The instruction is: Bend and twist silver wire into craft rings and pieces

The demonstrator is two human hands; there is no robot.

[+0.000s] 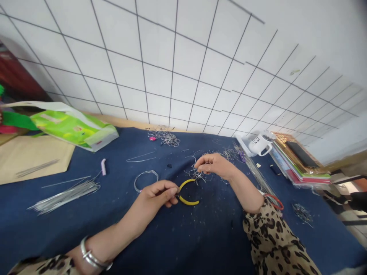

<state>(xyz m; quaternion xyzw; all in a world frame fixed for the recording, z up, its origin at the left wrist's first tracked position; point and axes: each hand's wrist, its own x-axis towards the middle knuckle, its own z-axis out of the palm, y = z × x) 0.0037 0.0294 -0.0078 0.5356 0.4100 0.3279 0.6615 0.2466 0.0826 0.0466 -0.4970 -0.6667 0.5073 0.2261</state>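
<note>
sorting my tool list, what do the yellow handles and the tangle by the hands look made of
The yellow handles: likely plastic or rubber coating, smooth and evenly bright, pinched by the left hand. The tangle at the right hand: thin bare metal wire, silvery, glinting, holding its kinks.

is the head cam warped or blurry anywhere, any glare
Head view: strong fisheye, the grid lines of the white tiled wall bow; light even and soft, no glare; the left hand gripping the yellow-handled pliers and the right hand pinching the tangle of thin silver wire are sharp; edges soften.
</note>
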